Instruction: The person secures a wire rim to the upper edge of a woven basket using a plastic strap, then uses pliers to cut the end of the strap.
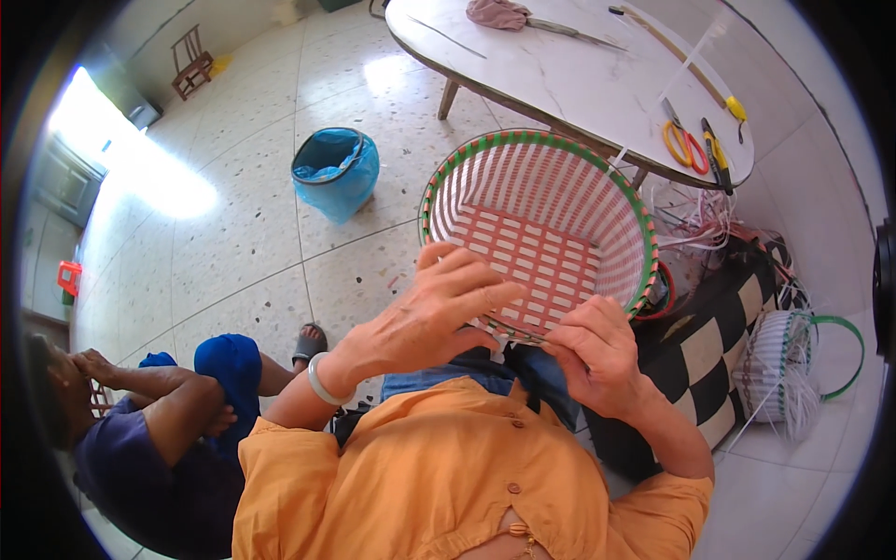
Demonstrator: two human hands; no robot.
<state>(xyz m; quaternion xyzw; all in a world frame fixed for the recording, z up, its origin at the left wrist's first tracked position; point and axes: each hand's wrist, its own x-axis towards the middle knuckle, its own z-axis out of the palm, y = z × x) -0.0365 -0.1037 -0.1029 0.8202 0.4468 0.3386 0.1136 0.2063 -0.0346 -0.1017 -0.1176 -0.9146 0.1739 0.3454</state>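
Note:
A round woven basket (pixel 537 247) of red and white strips, its rim bound in green, rests tilted on my lap with the opening facing up. My right hand (pixel 597 355) pinches the near rim, thumb below and fingers curled above. Over the near left part of the rim hovers my left hand (pixel 443 303), its fingers bent and apart, with the thumb close to the edge; nothing shows between them. A long white strip (pixel 691 61) stands up from the basket's far right rim across the table. My hands cover part of the near rim.
The oval table (pixel 551 79) holds orange-and-red-handled scissors (pixel 686 145), pliers (pixel 716 154), and a cloth-wrapped blade (pixel 551 26). A blue-lined bin (pixel 338 173) stands on the floor. A seated person (pixel 168 420) is at left. Right are a checkered seat (pixel 700 387) and a smaller basket (pixel 775 369).

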